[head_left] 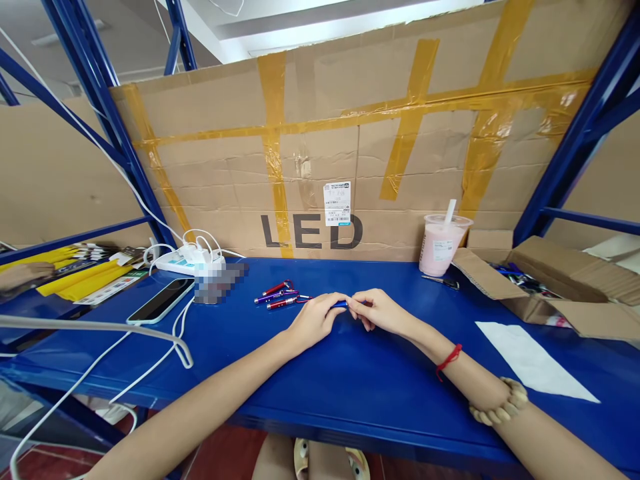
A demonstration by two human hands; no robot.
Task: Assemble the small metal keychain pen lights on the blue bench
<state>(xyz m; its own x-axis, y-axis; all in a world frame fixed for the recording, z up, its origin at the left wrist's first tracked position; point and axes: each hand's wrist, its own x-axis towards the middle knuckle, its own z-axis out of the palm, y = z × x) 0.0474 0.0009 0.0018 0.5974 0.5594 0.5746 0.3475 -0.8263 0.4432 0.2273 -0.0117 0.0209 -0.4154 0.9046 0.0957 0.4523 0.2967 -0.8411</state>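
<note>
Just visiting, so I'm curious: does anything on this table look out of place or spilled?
The pink drink seems out of place, standing on the work table near the open carton; I see no spill. The white sheet also lies askew.

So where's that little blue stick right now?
In the head view, the blue stick is just right of centre, between the left hand and right hand, right of a red tube.

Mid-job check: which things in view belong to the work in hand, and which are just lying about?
In use, or likely so:
blue tube, held by left hand and right hand
three small metallic tubes beside the left hand
open cardboard box of small items (unsure)

Apparently just lying about:
smartphone
power strip
cup of pink drink
white sheet
</note>
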